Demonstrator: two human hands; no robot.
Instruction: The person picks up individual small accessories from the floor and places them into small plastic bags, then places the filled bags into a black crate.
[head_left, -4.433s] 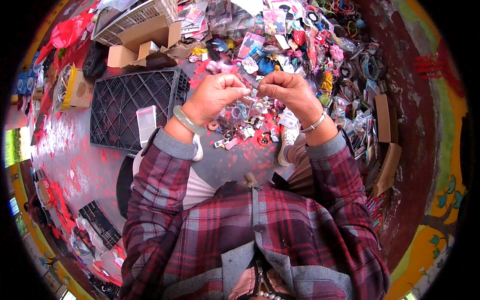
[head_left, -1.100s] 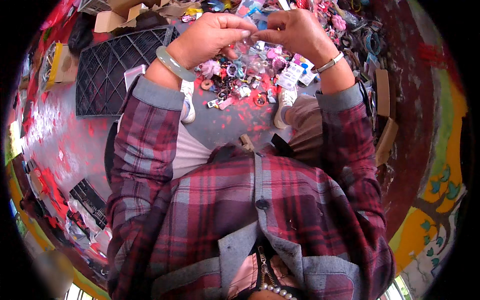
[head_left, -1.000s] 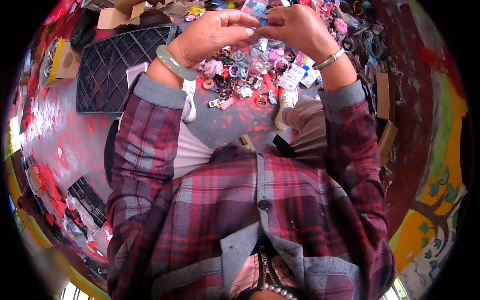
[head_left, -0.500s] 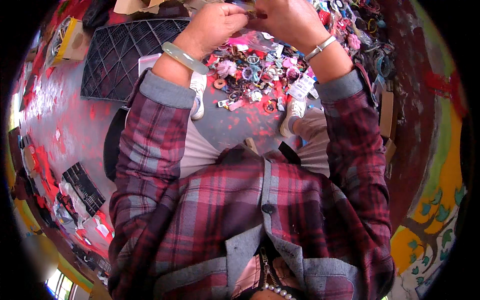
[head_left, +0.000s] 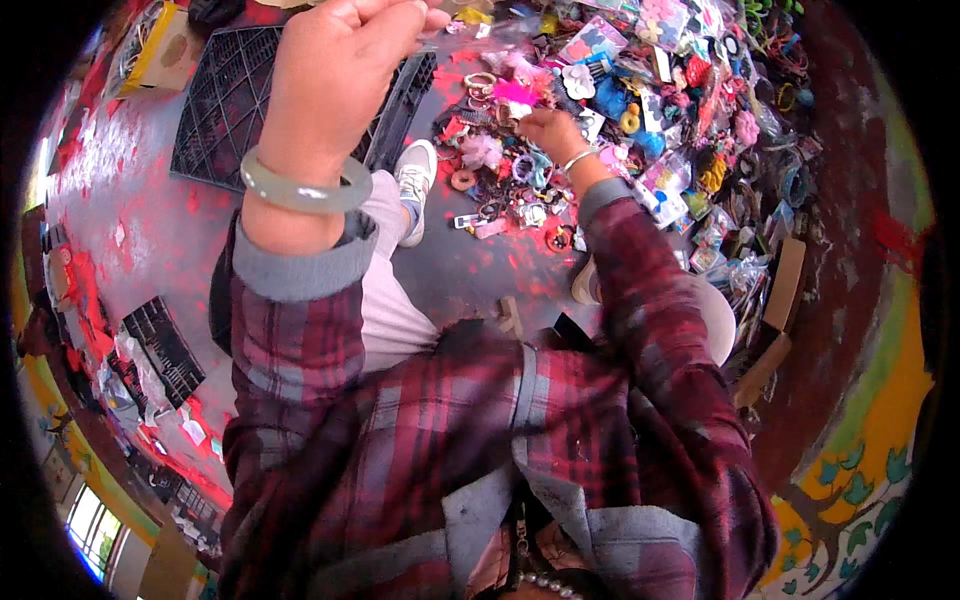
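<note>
My left hand [head_left: 335, 85] is raised at the top, a pale bangle on its wrist. Its fingers are closed in a pinch; a see-through film, seemingly a clear plastic bag [head_left: 480, 42], stretches from the fingertips. Lower and to the right, my right hand [head_left: 556, 136] reaches down over a heap of small hair accessories [head_left: 610, 100]. Its fingers are bent together, and whatever lies between them is hidden. Just beyond those fingertips is a bright pink fluffy piece [head_left: 515, 93]. Close by lie a pale pink scrunchie [head_left: 481, 152] and a white flower-shaped piece [head_left: 578, 82].
A black plastic crate [head_left: 225, 110] lies on the paint-spotted floor to the left, with a cardboard box [head_left: 165, 55] behind it. Another dark crate [head_left: 165, 350] is farther left. Cardboard pieces [head_left: 785, 285] edge the heap at right. My shoe [head_left: 415, 180] stands beside the heap.
My hands, together at the top before, have parted. The right one has dropped to the heap, while the left has moved left and up. More of the heap now shows.
</note>
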